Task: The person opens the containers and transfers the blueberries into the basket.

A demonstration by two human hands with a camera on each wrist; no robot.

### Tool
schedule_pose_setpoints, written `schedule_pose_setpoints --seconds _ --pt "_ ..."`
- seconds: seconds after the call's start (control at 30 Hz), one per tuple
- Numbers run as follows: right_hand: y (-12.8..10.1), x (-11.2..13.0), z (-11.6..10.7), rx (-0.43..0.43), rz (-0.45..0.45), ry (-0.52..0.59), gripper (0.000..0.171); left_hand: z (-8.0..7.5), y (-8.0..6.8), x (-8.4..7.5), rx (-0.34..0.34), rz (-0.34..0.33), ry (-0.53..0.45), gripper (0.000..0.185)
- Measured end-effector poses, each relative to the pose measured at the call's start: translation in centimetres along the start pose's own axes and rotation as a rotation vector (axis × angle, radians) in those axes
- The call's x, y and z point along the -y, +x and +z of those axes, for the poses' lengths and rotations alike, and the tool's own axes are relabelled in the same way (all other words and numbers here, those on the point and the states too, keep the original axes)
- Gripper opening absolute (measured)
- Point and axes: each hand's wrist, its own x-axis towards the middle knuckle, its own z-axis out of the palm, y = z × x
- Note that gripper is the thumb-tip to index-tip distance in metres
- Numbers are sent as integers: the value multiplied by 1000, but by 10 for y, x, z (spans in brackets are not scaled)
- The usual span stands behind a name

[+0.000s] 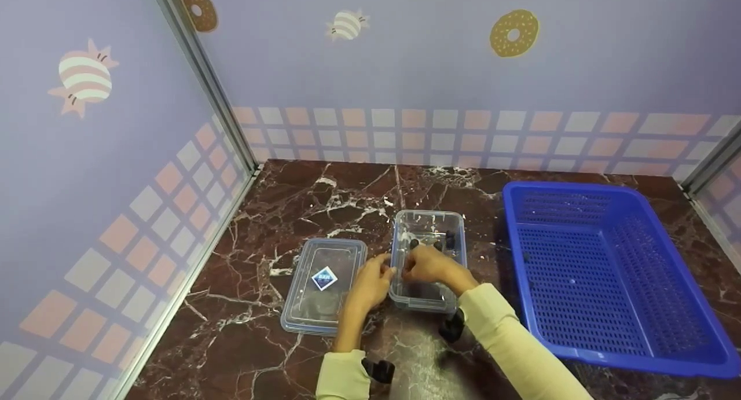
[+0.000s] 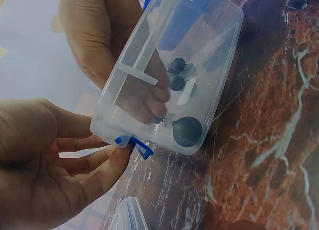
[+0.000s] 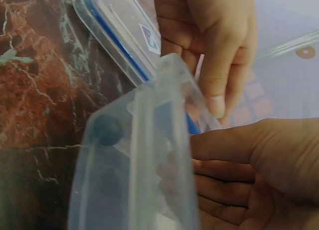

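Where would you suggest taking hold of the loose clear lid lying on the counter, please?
Probably by its long edges, coming down from above. The lid lies flat on the marble counter, just left of the open clear box, and its rim is thin and raised, so fingers can likely hook under it. The left hand is nearest; the blue basket stands far to the right.
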Motion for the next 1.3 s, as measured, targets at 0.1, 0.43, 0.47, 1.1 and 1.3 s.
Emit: schedule_pose_setpoints --seconds 0.1,0.43,0.47,1.1,1.3 --pt "1 0 6 37 8 -30 7 1 0 0 -2 8 0 36" --pt "1 7 14 120 112 -9 11 1 1 1 1 18 2 36" --pt "1 8 14 132 108 -9 13 1 1 1 1 18 0 35" --pt "-2 13 19 137 47 -81 29 1 0 0 -7 15 13 34" --pt "0 13 17 144 78 -104 13 1 -1 1 -9 30 24 33"
